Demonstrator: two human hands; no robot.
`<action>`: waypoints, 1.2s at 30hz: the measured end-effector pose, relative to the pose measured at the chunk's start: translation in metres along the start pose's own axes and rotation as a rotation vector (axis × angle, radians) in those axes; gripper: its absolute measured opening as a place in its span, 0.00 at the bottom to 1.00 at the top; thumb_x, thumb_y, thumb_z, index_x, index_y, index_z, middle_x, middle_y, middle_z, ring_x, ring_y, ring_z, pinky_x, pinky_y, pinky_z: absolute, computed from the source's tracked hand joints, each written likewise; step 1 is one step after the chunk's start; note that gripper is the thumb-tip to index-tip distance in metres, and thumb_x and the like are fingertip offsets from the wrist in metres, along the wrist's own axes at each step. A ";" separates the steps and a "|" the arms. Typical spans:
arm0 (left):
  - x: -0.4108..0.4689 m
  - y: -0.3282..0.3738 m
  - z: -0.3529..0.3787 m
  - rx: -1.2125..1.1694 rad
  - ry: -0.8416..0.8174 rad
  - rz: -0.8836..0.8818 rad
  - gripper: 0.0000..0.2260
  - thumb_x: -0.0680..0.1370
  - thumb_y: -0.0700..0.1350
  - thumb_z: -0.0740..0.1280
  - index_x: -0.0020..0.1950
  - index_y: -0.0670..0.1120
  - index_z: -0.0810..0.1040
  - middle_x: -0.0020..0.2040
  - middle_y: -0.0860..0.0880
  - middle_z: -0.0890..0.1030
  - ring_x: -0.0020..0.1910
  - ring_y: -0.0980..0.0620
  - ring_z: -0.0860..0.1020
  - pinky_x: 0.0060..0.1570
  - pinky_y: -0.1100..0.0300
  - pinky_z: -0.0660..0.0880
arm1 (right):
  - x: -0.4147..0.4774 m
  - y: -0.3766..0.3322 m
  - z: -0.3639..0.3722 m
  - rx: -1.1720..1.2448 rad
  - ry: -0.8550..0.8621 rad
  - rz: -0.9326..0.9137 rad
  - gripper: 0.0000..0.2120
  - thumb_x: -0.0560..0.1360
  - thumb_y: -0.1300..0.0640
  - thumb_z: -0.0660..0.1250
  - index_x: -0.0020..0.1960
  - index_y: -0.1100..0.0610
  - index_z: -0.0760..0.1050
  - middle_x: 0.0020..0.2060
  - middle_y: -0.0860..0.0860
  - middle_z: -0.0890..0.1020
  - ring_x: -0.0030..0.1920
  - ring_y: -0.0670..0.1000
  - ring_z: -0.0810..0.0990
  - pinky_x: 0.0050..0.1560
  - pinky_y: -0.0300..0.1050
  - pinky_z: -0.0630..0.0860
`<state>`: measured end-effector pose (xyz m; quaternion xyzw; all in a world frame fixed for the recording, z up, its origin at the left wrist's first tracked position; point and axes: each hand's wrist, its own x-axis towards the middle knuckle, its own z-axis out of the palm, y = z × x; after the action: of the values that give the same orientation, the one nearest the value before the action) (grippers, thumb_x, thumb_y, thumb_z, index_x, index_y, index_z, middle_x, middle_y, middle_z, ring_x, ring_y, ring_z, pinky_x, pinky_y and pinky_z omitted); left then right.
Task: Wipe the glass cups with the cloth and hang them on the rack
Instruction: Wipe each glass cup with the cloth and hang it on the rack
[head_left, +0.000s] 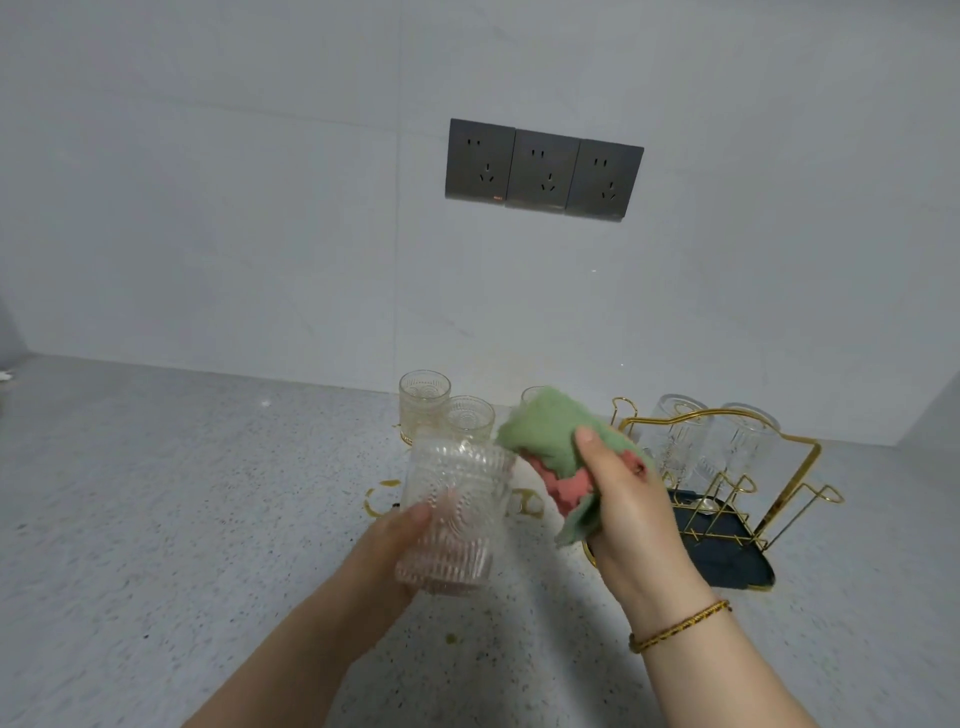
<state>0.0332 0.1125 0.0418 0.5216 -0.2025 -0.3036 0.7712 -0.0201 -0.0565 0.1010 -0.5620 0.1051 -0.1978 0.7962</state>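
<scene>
A ribbed glass cup (451, 519) is gripped from below and behind by the left hand (387, 551), whose fingers are wrapped round it, and it is held tilted above the speckled bench (156, 519), its mouth turned away towards the wall. Just beside its rim, a green and pink cloth (550, 452) is bunched in the closed right hand (628, 509), the thumb pressed on the green side; a braided bracelet (680, 626) is worn on that wrist. Whether cloth and cup touch cannot be told, as the cup is blurred. Towards the right edge of the bench, behind the right hand, a gold wire rack (769, 478) is set on a dark tray (727, 556); two cups (675, 436) are hung upside down on its far pegs, while the near pegs are bare. Further back, near the wall, two upright cups (424, 397) are stood close together, and what may be a third is hidden by the cloth. A row of three grey sockets (543, 171) is mounted on the wall above.
</scene>
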 end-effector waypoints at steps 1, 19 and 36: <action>0.001 0.003 0.002 -0.033 0.020 0.040 0.39 0.45 0.65 0.79 0.49 0.44 0.80 0.46 0.41 0.82 0.45 0.44 0.81 0.44 0.56 0.79 | 0.001 0.005 -0.003 0.192 0.035 0.093 0.12 0.72 0.57 0.62 0.52 0.62 0.76 0.45 0.57 0.84 0.48 0.53 0.83 0.48 0.44 0.80; 0.014 0.016 0.031 0.256 0.445 0.322 0.33 0.62 0.36 0.78 0.62 0.45 0.66 0.50 0.52 0.77 0.49 0.57 0.77 0.39 0.71 0.77 | -0.052 0.031 0.019 0.691 -0.224 0.521 0.30 0.70 0.40 0.59 0.50 0.67 0.80 0.53 0.64 0.81 0.53 0.61 0.80 0.51 0.56 0.77; 0.011 0.014 0.029 0.306 0.455 0.379 0.29 0.64 0.32 0.76 0.53 0.54 0.65 0.48 0.55 0.76 0.47 0.62 0.76 0.36 0.77 0.74 | -0.051 0.036 0.007 0.648 -0.195 0.475 0.29 0.71 0.40 0.59 0.50 0.65 0.80 0.52 0.64 0.81 0.55 0.61 0.79 0.51 0.56 0.77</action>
<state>0.0264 0.0884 0.0653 0.6387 -0.1619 0.0036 0.7523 -0.0567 -0.0183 0.0671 -0.2585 0.0883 0.0226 0.9617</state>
